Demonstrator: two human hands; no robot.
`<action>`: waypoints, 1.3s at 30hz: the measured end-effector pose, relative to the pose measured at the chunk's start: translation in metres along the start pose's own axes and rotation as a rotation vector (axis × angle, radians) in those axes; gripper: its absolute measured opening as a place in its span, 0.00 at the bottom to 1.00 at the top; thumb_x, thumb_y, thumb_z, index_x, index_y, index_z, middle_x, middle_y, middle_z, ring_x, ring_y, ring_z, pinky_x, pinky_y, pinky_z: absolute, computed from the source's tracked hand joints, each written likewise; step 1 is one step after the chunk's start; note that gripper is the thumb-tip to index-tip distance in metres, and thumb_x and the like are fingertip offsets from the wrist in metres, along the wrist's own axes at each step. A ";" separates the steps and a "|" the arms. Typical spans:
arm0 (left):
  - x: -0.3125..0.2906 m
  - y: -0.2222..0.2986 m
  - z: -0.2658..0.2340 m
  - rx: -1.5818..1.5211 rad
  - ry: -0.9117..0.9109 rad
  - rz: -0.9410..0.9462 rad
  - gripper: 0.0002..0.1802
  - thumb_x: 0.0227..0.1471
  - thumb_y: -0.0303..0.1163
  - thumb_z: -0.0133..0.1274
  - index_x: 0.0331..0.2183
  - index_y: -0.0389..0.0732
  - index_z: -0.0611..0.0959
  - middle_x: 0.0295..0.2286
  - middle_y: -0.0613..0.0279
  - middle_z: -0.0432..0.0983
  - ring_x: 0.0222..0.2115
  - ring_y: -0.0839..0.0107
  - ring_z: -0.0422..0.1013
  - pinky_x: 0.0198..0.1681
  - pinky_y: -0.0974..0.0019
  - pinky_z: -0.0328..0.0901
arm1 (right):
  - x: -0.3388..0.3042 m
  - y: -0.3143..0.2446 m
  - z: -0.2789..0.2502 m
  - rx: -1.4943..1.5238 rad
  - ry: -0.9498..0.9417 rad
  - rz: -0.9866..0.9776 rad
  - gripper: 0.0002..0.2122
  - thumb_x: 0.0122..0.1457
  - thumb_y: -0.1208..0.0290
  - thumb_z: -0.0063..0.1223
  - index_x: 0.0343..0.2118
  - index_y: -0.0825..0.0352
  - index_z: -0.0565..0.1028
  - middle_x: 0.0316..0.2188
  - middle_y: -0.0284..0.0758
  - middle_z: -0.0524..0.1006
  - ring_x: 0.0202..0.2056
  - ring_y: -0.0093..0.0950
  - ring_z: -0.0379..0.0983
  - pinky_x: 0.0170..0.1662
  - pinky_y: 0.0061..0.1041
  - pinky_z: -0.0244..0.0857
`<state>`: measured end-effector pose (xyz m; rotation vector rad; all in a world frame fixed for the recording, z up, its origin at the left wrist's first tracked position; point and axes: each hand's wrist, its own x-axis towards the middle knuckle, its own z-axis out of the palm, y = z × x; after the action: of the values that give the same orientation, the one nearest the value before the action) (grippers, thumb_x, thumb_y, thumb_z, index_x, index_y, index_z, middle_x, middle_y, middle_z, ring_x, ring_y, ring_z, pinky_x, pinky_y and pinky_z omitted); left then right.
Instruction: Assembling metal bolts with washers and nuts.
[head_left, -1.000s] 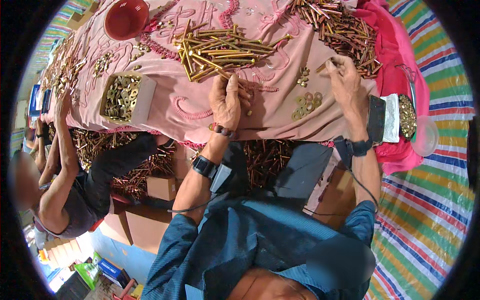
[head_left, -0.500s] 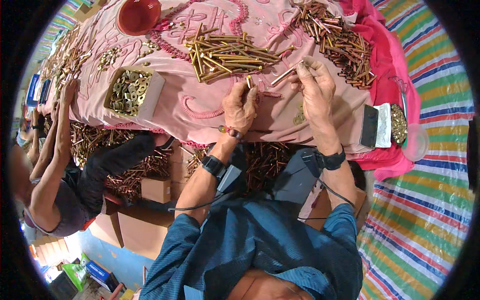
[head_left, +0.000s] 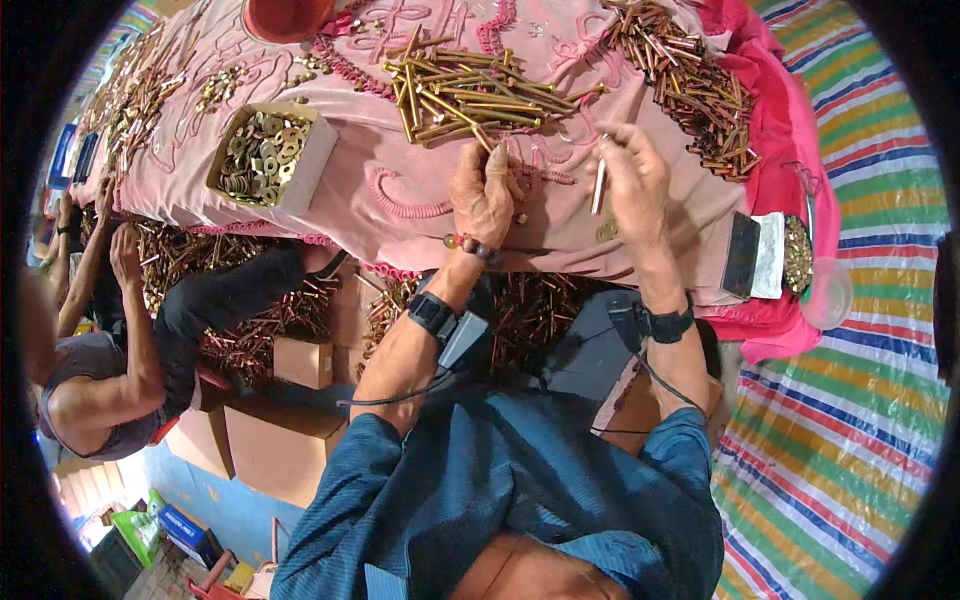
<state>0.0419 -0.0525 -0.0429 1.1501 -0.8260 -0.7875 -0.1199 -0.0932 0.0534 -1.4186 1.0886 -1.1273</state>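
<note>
Grip, right: right hand (head_left: 632, 185) is pinched closed on a long bolt (head_left: 598, 186), held nearly upright just above the cloth.
Grip, left: left hand (head_left: 483, 195) has its fingers curled at the near edge of the bolt pile (head_left: 470, 95); whether it holds anything small I cannot tell (the fingertips hide it).
Change, right: a second ago this hand lay far out to the right by the dark bolt heap (head_left: 690, 80); half a second ago it had come in beside the left, and now it has the bolt lifted clear.
Change, left: barely moved, staying at the same edge of the pile throughout.
Meaning: judged from this, one bolt has been picked out and the two hands have closed together over the pink cloth (head_left: 400, 215), so the work is at the point of joining or fitting something to the bolt.
Bolt position: in the right fingers, apart from both heaps, near the left hand.
Nearby: box of washers (head_left: 265, 155) well to the left on the worktop; red bowl (head_left: 285, 15) at the far edge.
Others: another person's arm (head_left: 120, 390) at the left, lower down, among loose bolts.
</note>
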 end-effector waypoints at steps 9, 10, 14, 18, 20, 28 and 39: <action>0.003 -0.001 0.001 -0.037 0.007 -0.013 0.09 0.69 0.33 0.49 0.35 0.38 0.74 0.21 0.67 0.73 0.16 0.81 0.68 0.19 0.74 0.63 | -0.044 0.048 0.019 -0.732 -0.476 -0.133 0.15 0.56 0.70 0.58 0.44 0.71 0.73 0.38 0.50 0.78 0.39 0.52 0.76 0.40 0.48 0.70; 0.004 -0.001 0.001 -0.034 0.005 -0.004 0.09 0.69 0.32 0.49 0.35 0.38 0.74 0.21 0.67 0.73 0.16 0.81 0.68 0.19 0.74 0.63 | -0.044 0.050 0.020 -0.778 -0.456 -0.174 0.14 0.56 0.71 0.58 0.44 0.70 0.72 0.37 0.50 0.78 0.38 0.52 0.76 0.40 0.49 0.69; 0.002 -0.005 0.001 0.007 -0.037 0.002 0.09 0.68 0.32 0.49 0.36 0.38 0.75 0.22 0.66 0.74 0.18 0.80 0.69 0.21 0.73 0.64 | -0.038 0.049 0.019 -0.791 -0.324 -0.276 0.11 0.55 0.73 0.58 0.40 0.69 0.73 0.33 0.49 0.78 0.36 0.52 0.76 0.38 0.49 0.69; -0.002 0.002 0.002 0.180 -0.104 0.072 0.07 0.68 0.31 0.50 0.37 0.38 0.76 0.23 0.67 0.74 0.20 0.80 0.69 0.24 0.72 0.65 | -0.020 0.051 0.008 -0.625 -0.131 -0.153 0.11 0.61 0.70 0.58 0.43 0.70 0.76 0.29 0.42 0.79 0.29 0.39 0.78 0.34 0.38 0.71; -0.003 0.001 0.004 0.233 -0.119 0.105 0.08 0.68 0.31 0.50 0.36 0.38 0.77 0.22 0.68 0.73 0.20 0.80 0.68 0.24 0.72 0.64 | -0.009 0.056 0.003 -0.363 0.014 -0.032 0.12 0.65 0.67 0.56 0.45 0.70 0.76 0.28 0.37 0.79 0.28 0.30 0.77 0.32 0.32 0.71; -0.006 0.000 0.005 0.058 -0.085 0.034 0.09 0.68 0.31 0.50 0.34 0.38 0.75 0.20 0.67 0.74 0.19 0.81 0.67 0.23 0.72 0.64 | -0.006 0.033 -0.069 -0.259 0.213 0.090 0.13 0.68 0.63 0.54 0.44 0.69 0.79 0.27 0.31 0.79 0.25 0.19 0.74 0.28 0.19 0.69; -0.016 0.014 0.010 0.261 -0.184 0.104 0.11 0.69 0.33 0.48 0.34 0.38 0.76 0.22 0.67 0.74 0.19 0.82 0.67 0.23 0.73 0.65 | -0.031 0.045 -0.078 -0.867 -0.013 0.048 0.13 0.56 0.66 0.63 0.38 0.70 0.82 0.34 0.49 0.82 0.37 0.46 0.80 0.42 0.38 0.73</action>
<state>0.0272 -0.0404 -0.0297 1.2651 -1.1596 -0.7211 -0.2047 -0.0798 0.0125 -2.0226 1.6991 -0.6045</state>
